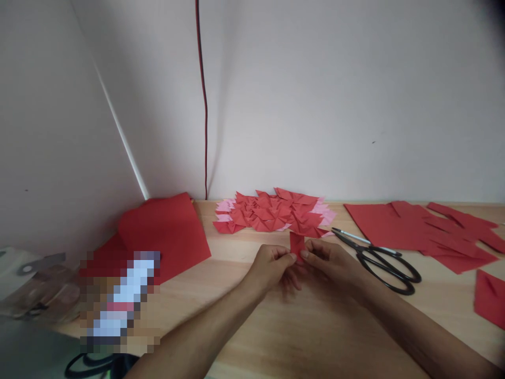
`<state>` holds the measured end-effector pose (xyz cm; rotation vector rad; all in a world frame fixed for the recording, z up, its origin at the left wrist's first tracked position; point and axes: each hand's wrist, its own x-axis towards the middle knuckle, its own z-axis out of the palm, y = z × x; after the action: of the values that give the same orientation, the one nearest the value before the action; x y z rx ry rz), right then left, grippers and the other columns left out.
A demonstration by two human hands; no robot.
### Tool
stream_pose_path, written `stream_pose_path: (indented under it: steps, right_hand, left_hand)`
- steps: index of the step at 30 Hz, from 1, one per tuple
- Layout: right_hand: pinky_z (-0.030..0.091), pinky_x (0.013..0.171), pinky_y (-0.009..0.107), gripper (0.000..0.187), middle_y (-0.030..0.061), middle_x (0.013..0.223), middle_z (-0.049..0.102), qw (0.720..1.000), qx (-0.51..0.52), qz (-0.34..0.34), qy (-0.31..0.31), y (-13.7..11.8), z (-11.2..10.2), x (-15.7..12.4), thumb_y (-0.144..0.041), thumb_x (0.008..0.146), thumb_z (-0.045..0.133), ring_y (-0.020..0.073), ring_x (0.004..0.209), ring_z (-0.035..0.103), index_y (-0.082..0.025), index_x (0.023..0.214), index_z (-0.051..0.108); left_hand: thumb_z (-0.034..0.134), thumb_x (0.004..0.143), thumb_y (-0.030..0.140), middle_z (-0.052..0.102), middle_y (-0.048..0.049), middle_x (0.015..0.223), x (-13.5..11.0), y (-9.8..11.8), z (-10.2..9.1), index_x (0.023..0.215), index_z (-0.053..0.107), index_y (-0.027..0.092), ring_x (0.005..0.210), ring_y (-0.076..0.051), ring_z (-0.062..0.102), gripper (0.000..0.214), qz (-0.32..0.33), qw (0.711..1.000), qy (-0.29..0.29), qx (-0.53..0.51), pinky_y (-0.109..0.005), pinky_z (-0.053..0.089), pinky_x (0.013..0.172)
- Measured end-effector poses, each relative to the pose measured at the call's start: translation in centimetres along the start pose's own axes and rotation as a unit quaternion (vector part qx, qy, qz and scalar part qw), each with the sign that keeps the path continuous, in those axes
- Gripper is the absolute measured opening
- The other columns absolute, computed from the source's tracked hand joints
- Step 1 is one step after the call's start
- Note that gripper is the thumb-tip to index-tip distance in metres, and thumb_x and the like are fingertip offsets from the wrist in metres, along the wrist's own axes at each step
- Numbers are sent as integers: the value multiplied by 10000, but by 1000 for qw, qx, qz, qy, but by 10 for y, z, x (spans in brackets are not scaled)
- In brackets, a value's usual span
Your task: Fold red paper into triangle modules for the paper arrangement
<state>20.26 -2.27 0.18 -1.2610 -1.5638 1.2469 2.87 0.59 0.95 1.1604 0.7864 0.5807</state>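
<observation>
A small folded piece of red paper is held up between my two hands, just above the table. My left hand pinches its left side between thumb and fingers. On the right side, my right hand grips the same paper with its thumb in front. Fingers behind the paper are partly hidden. Beyond my hands lies a pile of folded red and pink paper pieces. Black-handled scissors rest to the right of my right hand, with a slim silver pen beside their blades.
Red paper sheets lie at the left back, near a pixelated bright object. More red sheets and cut strips spread at the right. A pale wall with a hanging cord borders the wooden table.
</observation>
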Motion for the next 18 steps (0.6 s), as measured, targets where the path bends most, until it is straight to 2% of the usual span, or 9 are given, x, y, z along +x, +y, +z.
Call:
stream_pose_path:
  steps: [4,8,11,14,18]
  right_hand:
    - [303,487,231,396,-8,666,490,999,-16,-28,-11,0,0,0,-543,871,508,101,557,408,-182,708,508]
    - [333,516,245,367,-3,659,509,998,-30,-47,-22,-1,-4,0,-506,891,493,113,560,422,-184,717,527]
    - [392,604,266,332,14,715,554,994,-62,-78,-40,-2,-9,2,-478,885,511,144,646,491,-186,735,557]
    - [422,686,290,326,33,789,592,991,-95,-86,-47,-1,-10,4,-469,897,486,175,740,538,-189,757,576]
    - [404,633,278,316,19,744,591,991,-116,-57,18,1,-6,4,-460,905,466,165,691,517,-197,770,577]
  left_hand:
    - [628,698,452,642,-69,563,-1,0,0,654,614,86,380,-102,540,368,3,1000,-9,-8,-188,344,373]
    - [638,700,476,661,-76,625,-1,0,-1,724,594,93,403,-116,568,386,-6,1000,-13,-10,-184,353,359]
    - [681,677,442,641,-26,613,0,2,-2,787,555,124,410,-123,575,359,1,1000,-11,6,-192,392,363]
    - [684,674,371,629,-6,603,1,3,-3,754,537,136,406,-105,558,288,23,1000,10,18,-188,400,373]
    - [661,679,301,615,-7,568,0,4,-1,698,533,137,395,-95,537,209,7,999,35,33,-184,389,375]
